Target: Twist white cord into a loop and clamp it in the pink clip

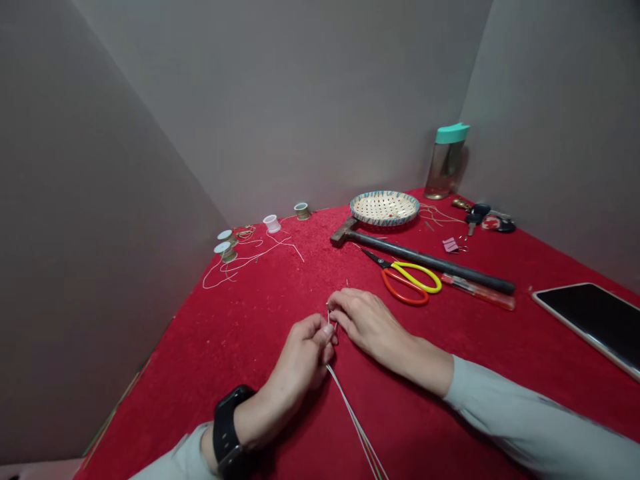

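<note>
My left hand (306, 347), with a black watch on its wrist, pinches a bundle of thin pale cords (350, 410). The cords trail from under that hand toward the front edge of the view. Close beside it, my right hand (367, 323) has its thumb and fingers closed at the short upper ends of the cords. Between the two hands a short white length of cord stands up. Its exact knotting is too small to make out. Both hands are low over the red cloth (240, 347).
Spools of thread (272, 223) with loose strands lie at the back left. Beyond my right hand are scissors (407, 280), a hammer (430, 257), a woven basket (385, 223) and a pink binder clip (451, 245). Farther right are keys (480, 213), a bottle (445, 167) and a phone (595, 320).
</note>
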`<action>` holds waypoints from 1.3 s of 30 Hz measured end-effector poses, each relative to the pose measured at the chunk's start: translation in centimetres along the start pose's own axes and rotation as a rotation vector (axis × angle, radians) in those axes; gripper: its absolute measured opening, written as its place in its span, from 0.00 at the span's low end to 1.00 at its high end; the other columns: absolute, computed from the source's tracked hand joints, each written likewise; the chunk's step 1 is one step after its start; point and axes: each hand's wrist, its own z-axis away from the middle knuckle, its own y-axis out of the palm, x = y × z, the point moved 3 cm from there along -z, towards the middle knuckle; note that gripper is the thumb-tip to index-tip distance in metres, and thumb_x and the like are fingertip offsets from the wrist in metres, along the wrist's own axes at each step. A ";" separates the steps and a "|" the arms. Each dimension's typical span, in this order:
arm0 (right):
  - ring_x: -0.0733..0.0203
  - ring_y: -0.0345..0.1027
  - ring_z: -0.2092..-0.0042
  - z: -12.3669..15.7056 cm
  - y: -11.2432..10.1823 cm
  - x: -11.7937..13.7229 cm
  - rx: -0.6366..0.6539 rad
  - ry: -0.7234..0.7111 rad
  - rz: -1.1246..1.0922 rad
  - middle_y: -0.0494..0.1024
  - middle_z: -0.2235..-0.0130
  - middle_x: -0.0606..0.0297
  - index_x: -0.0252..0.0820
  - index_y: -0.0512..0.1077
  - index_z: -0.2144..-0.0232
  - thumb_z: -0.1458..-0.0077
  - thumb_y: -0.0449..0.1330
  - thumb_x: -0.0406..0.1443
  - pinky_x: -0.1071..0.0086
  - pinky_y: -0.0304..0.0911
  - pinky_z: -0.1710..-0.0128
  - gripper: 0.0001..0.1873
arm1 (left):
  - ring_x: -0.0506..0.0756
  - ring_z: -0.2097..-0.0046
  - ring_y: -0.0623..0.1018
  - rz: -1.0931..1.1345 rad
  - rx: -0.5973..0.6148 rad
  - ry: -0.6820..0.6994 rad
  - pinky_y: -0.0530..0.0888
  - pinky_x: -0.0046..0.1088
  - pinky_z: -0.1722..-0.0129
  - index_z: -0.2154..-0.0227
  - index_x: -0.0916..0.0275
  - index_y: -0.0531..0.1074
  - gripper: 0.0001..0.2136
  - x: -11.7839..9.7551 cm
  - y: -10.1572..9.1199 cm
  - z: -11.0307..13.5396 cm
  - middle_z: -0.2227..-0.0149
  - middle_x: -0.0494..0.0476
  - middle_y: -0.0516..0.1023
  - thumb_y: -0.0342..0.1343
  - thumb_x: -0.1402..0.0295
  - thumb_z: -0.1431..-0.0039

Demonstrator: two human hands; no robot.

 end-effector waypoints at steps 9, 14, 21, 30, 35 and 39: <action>0.58 0.73 0.57 -0.4 0.0 -0.2 0.020 0.034 -0.040 0.77 0.59 0.62 0.36 0.73 0.59 0.36 0.59 0.37 0.58 0.70 0.55 0.09 | 0.43 0.86 0.53 -0.118 0.023 0.017 0.51 0.20 0.88 0.73 0.64 0.67 0.16 0.4 -0.5 -0.5 0.84 0.38 0.57 0.50 0.59 0.32; 0.58 0.74 0.56 -0.9 -0.1 0.0 -0.002 0.054 -0.077 0.78 0.59 0.62 0.36 0.74 0.59 0.36 0.59 0.37 0.57 0.70 0.54 0.09 | 0.46 0.82 0.57 -0.257 -0.008 0.166 0.56 0.23 0.81 0.76 0.63 0.68 0.15 -0.3 -1.1 -1.3 0.83 0.41 0.58 0.55 0.61 0.36; 0.59 0.74 0.56 -0.7 -1.3 0.7 -0.069 0.027 -0.122 0.78 0.59 0.63 0.36 0.74 0.60 0.36 0.59 0.35 0.58 0.70 0.53 0.07 | 0.54 0.75 0.65 -0.337 -0.098 0.330 0.59 0.29 0.71 0.79 0.61 0.71 0.16 -0.9 -1.9 -0.5 0.82 0.48 0.66 0.55 0.55 0.43; 0.58 0.73 0.55 -1.4 -2.2 1.0 -0.037 -0.002 -0.162 0.78 0.58 0.62 0.36 0.74 0.60 0.36 0.59 0.36 0.56 0.69 0.52 0.08 | 0.55 0.77 0.68 -0.263 -0.114 0.344 0.61 0.30 0.71 0.79 0.61 0.71 0.19 -1.0 -2.2 -0.5 0.84 0.49 0.68 0.57 0.50 0.45; 0.59 0.74 0.58 -1.9 -3.1 0.4 0.005 -0.029 -0.217 0.78 0.60 0.63 0.36 0.74 0.61 0.36 0.59 0.37 0.58 0.70 0.54 0.09 | 0.53 0.74 0.71 -0.159 -0.115 0.356 0.65 0.28 0.69 0.81 0.62 0.70 0.19 -1.4 -2.2 -1.0 0.82 0.50 0.70 0.58 0.52 0.45; 0.58 0.73 0.56 -1.6 -3.7 0.6 -0.084 0.051 -0.232 0.78 0.58 0.62 0.36 0.74 0.61 0.36 0.59 0.37 0.57 0.69 0.53 0.09 | 0.52 0.72 0.74 -0.040 -0.078 0.365 0.68 0.25 0.68 0.81 0.62 0.67 0.19 -1.9 -1.2 -1.1 0.80 0.51 0.73 0.58 0.54 0.43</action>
